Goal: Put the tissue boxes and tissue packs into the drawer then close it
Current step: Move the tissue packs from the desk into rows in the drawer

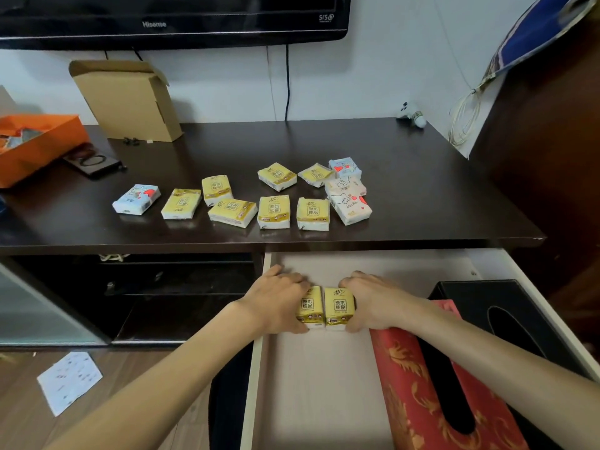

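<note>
The white drawer [324, 384] is pulled open below the dark tabletop [406, 190]. Inside it, my left hand [276, 303] grips a yellow tissue pack [310, 308] and my right hand [373, 303] grips a second yellow tissue pack [339, 308]; the two packs are side by side, touching, low over the drawer floor. A red patterned tissue box [409, 384] and a black tissue box [470, 297] lie in the drawer's right part. Several yellow packs, such as one at the front [273, 212], plus blue-white [136, 199] and pink-white packs [352, 206] lie on the tabletop.
A cardboard box [130, 99] leans on the wall under a TV [175, 17]. An orange box [35, 144] and a dark flat object [94, 162] sit at the left. A white game controller [411, 115] is at the back right. A paper [69, 381] lies on the floor.
</note>
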`<act>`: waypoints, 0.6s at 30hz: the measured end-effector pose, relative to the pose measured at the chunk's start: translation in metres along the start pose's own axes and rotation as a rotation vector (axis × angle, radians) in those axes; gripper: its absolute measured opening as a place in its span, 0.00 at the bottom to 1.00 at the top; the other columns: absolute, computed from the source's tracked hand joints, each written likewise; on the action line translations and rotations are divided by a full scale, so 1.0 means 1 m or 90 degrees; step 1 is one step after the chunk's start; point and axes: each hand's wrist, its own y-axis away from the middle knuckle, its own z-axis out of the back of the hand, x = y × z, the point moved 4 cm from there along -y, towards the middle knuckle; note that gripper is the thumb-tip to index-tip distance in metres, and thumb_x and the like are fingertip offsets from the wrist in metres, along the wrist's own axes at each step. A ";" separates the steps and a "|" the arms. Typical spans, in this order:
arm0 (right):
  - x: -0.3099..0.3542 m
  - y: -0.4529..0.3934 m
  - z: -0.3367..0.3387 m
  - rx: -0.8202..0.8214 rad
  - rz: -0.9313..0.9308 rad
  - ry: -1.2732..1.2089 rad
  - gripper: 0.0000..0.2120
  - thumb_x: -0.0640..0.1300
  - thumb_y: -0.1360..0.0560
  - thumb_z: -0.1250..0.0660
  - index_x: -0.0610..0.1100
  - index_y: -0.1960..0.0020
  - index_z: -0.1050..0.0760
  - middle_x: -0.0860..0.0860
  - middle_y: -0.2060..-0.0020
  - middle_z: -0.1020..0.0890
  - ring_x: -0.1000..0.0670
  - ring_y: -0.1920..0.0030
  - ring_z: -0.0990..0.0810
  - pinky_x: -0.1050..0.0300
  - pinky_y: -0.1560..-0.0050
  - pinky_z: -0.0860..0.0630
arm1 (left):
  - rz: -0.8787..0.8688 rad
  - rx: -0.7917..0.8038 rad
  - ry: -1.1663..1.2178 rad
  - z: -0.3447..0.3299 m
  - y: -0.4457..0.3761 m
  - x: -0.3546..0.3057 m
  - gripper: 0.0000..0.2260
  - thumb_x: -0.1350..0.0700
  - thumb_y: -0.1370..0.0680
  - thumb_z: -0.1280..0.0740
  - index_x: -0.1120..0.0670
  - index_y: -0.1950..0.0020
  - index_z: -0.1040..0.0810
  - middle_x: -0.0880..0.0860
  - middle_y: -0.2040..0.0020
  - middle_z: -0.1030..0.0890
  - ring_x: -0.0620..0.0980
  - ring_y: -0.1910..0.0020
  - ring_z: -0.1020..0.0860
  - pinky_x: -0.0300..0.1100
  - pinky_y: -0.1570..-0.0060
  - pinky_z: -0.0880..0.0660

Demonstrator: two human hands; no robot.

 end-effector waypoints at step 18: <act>-0.001 -0.004 -0.004 -0.037 0.004 -0.020 0.23 0.49 0.36 0.23 0.50 0.45 0.28 0.54 0.52 0.26 0.48 0.53 0.23 0.52 0.61 0.27 | 0.008 -0.016 0.017 -0.004 -0.003 -0.001 0.33 0.34 0.32 0.32 0.48 0.32 0.28 0.48 0.40 0.22 0.50 0.40 0.24 0.48 0.37 0.35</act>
